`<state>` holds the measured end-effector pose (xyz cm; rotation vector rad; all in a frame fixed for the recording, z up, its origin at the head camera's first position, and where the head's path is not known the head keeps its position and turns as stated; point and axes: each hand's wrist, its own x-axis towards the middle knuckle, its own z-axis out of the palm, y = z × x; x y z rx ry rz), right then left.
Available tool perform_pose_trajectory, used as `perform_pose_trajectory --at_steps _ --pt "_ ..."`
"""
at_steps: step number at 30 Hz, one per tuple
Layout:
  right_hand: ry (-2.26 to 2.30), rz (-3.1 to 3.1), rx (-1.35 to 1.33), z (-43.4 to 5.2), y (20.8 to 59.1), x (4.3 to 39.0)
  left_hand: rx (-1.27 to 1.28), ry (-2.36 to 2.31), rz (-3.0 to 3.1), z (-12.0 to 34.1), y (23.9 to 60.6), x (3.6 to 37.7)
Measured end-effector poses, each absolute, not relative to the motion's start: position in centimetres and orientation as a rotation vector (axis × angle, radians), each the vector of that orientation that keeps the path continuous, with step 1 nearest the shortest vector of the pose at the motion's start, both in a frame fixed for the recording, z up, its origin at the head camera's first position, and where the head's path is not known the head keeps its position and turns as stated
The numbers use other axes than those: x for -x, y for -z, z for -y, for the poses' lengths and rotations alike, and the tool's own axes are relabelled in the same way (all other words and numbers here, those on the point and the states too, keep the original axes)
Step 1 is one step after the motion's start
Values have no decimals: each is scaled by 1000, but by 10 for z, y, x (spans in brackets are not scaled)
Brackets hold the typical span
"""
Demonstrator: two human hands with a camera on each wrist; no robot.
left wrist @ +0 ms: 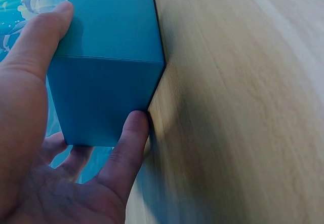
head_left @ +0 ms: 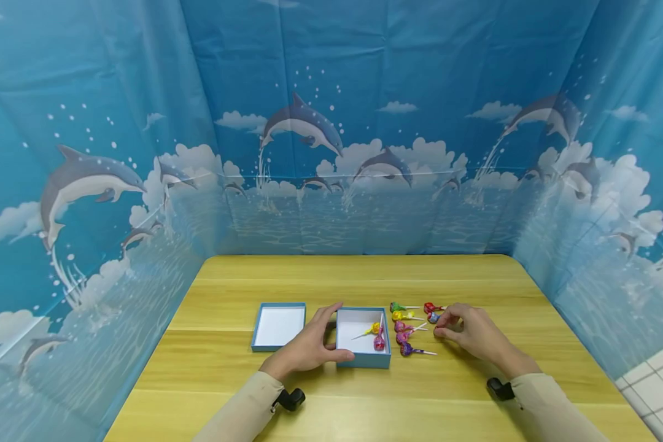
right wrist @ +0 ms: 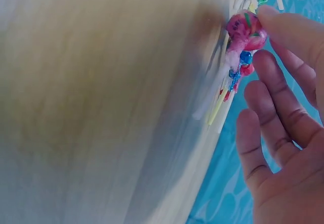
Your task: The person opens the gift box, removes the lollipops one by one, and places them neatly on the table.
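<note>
My left hand [head_left: 308,347] holds an open blue box [head_left: 363,360] with a white inside, its thumb on the front wall and its fingers around the left side. Inside lie a yellow lollipop [head_left: 375,328] and a pink lollipop [head_left: 379,342]. Further right, my right hand [head_left: 473,334] pinches the head of a pinkish-red lollipop [right wrist: 246,30] between thumb and index finger, low over the table. The other fingers are loosely bent. Just beyond its fingertips are a red lollipop [head_left: 430,307] and a blue lollipop [head_left: 433,317].
A shallow blue lid [head_left: 279,326], white inside, lies left of the box. Between box and right hand are a green lollipop [head_left: 396,306], a yellow one [head_left: 399,315], pink ones [head_left: 402,337] and a purple one [head_left: 406,349]. A dolphin-print curtain [head_left: 331,215] surrounds the wooden table [head_left: 364,405].
</note>
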<state>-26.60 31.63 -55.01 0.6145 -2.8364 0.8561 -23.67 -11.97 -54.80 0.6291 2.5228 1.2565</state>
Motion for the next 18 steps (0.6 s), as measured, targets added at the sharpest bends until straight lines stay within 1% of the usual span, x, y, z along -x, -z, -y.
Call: perform_pose_trajectory --at_steps 13,18 --pt "-955 2791 -653 -315 553 268 -624 -1345 -2462 120 549 238" --pt "-956 2763 -667 -315 555 267 -629 -1310 -2489 119 552 238"
